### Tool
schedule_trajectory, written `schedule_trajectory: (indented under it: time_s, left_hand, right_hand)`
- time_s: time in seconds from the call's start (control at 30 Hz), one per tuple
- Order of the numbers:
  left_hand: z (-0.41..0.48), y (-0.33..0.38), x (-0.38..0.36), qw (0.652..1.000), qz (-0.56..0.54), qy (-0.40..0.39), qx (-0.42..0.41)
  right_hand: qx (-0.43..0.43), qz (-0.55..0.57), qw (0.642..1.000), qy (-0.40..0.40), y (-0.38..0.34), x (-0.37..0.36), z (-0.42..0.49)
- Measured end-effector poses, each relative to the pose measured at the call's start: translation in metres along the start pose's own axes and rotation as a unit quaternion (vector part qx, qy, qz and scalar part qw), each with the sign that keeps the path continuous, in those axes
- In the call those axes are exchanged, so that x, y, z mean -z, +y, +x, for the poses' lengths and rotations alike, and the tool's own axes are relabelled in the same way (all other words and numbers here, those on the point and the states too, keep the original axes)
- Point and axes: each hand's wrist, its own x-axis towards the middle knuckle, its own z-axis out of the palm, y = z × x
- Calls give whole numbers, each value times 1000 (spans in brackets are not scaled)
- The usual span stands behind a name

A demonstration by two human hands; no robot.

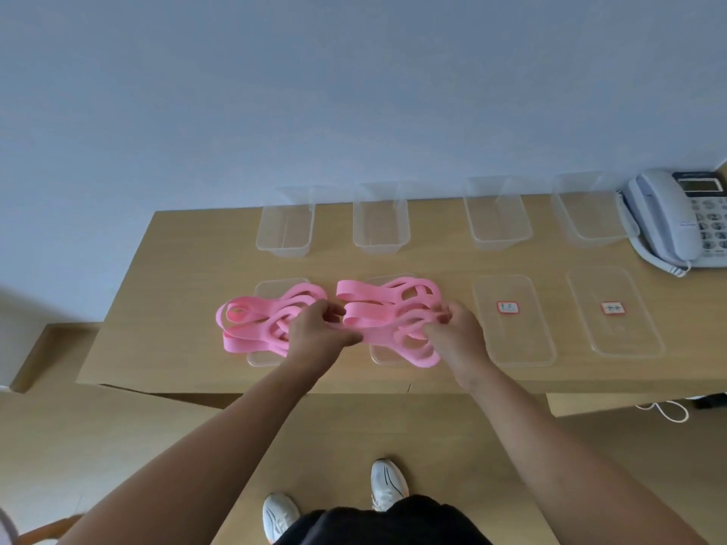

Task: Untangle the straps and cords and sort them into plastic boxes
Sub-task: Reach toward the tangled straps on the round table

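A tangle of wide pink straps [259, 326] lies across the front of the wooden table [177, 269], spread over two clear lids. My left hand [320, 328] pinches a strap near the middle of the tangle. My right hand [458, 334] grips the looped straps on the right part [397, 298]. Four clear plastic boxes stand in a row at the back: [285, 230], [381, 224], [496, 220], [588, 212]. No cords are visible.
Two clear lids with small red-framed labels [511, 322] [613, 312] lie at the front right. A white desk telephone [680, 222] sits at the back right corner. A white cable [665, 411] hangs below the table edge. My feet in white shoes stand on the floor.
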Motion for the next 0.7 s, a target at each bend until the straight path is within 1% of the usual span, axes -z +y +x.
schedule_trajectory:
  time_s: [0.07,0.13,0.17,0.27,0.37,0.4,0.5,0.57,0.63,0.7]
  left_hand:
    - [2,-3,-8,997,71,7,-43]
    - [2,-8,-12,986,144,14,-80]
    - [1,-11,-13,983,158,20,-93]
    - [-9,-24,-4,982,145,43,-117]
    - [-28,-42,20,979,141,44,-144]
    - [-38,-51,31,977,146,41,-149]
    - [-73,-87,72,974,164,53,-148]
    - [-99,-117,104,973,177,74,-127]
    - [-130,-159,143,973,187,94,-96]
    - [-157,-195,173,971,199,108,-72]
  right_hand:
    - [39,-87,995,19,-3,1,10]
    - [82,-180,979,53,-3,1,14]
    - [98,-203,972,70,-1,-1,12]
    - [165,-227,954,108,7,-9,-8]
    - [276,-245,919,142,18,-29,-41]
    - [301,-249,909,142,21,-39,-51]
    - [345,-284,890,92,22,-79,-82]
    - [374,-311,873,31,21,-115,-101]
    - [400,-343,849,-44,17,-161,-129]
    - [403,-376,828,-104,15,-197,-152]
